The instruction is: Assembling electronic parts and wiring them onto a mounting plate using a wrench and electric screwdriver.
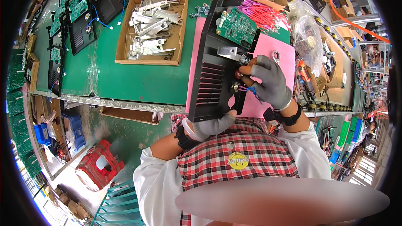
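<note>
A black metal housing panel (209,94) with a row of slots stands tilted over a pink mat (279,50). On its upper part sit a green circuit board (238,27) and a silver metal bracket (229,52). Gloved in grey, my left hand (214,126) grips the panel's near edge, its thumb on the inner face. My right hand (270,81) is closed at the panel's right edge, fingertips pinching a small dark red terminal post (238,74). Just below the post, a round metal connector (235,87) with purple and blue wires sits in the panel. My fingers partly hide the post.
Left of the panel, a cardboard box (121,50) holds metal brackets. More black panels with circuit boards (79,10) line the far left. Pink-red wires (264,14) lie beyond the mat. A metal ring (275,56) rests on it. An orange power screwdriver (305,79) is at right.
</note>
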The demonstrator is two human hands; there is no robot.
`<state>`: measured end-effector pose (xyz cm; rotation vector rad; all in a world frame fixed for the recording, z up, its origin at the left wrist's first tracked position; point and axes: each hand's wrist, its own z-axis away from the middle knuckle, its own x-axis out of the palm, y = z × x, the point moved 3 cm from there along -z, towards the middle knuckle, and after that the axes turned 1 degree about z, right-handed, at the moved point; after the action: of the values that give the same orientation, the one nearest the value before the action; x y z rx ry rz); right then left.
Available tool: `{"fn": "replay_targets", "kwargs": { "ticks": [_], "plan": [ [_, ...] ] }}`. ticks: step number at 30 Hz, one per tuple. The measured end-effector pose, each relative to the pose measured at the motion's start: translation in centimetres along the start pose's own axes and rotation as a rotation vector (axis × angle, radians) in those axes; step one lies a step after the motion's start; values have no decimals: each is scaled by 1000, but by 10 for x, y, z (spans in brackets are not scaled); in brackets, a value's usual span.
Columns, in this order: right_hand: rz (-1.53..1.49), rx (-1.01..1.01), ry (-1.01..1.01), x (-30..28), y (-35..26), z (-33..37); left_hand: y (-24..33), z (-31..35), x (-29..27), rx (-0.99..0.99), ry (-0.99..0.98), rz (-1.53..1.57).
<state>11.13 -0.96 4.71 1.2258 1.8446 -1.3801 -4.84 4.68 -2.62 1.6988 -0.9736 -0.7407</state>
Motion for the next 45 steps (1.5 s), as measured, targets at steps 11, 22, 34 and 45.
{"fn": "replay_targets", "kwargs": {
  "ticks": [11, 22, 34, 45],
  "plan": [
    [-65, -58, 81, 0, -2, 0, 25, -3, 3, 27, -13, 6],
    [136, -118, 34, -5, -9, 0, 27, 2, 4, 30, 15, -58],
    [116, -111, -80, -4, -3, 0, 25, -1, 5, 8, 2, -39],
    [-181, -91, 52, -1, -6, -2, 10, -4, 29, -105, -80, 131]
  ]
}}
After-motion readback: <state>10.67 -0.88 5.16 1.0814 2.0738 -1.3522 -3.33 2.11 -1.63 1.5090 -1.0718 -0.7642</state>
